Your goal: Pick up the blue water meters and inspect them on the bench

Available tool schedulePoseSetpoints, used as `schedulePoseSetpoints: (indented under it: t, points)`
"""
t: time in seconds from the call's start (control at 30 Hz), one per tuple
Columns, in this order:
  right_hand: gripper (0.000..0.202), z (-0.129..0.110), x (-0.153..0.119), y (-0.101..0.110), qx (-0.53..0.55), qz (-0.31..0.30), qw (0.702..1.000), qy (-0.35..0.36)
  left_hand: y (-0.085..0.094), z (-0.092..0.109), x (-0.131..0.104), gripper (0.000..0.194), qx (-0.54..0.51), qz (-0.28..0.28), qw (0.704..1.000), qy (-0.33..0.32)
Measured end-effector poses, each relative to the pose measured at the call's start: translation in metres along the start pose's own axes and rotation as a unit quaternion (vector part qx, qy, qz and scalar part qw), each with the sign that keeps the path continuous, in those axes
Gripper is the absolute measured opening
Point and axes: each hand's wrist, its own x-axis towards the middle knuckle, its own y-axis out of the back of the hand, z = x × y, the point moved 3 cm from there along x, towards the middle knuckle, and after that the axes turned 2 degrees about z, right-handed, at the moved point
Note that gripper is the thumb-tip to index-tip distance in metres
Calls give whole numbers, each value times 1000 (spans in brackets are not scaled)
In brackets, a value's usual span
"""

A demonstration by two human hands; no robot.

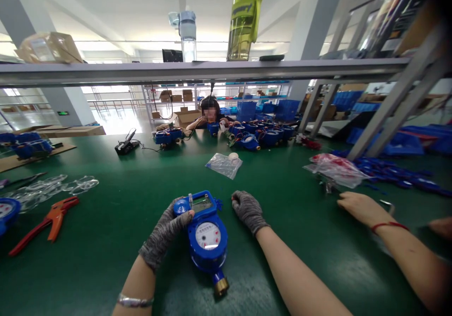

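Green worktable [116, 240], grey metal shelf rail [197, 71] overhead, white pillars, bright windows, possibly storage racks behind.

There is only one view, from a camera on the person's head. It looks forward and down across the green table [106, 240], close to the left hand [165, 233] and the right hand [249, 210] at the bottom centre. A metal shelf rail [197, 71] crosses the upper part, and the far hall is visible under it.
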Motion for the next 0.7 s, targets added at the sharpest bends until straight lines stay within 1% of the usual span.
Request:
schedulePoseSetpoints:
  t: [0.2,0.3,0.4,0.47,0.57,0.63,0.7]
  points:
    - [23,7,2,2,20,-42,999,25,2,1,-3,64,3,6,1000,9]
    - [23,8,2,2,23,-36,999,23,9,-1,-1,61,17,-16,1000,6]
    - [20,7,2,1,23,-34,999,14,20,-5,5,51,26,-43,999,-21]
    - [19,7,2,-2,23,-35,999,5,26,-9,10,46,13,-50,998,-37]
    - [19,10,3,-3,15,-26,1000,-8,29,-13,16,48,10,-45,998,-41]
    - [20,7,4,3,34,-21,999,-16,29,-13,16,48,21,-35,998,-40]
    - [23,-8,2,20,112,-19,993,-15,27,-11,14,47,33,-32,998,-31]
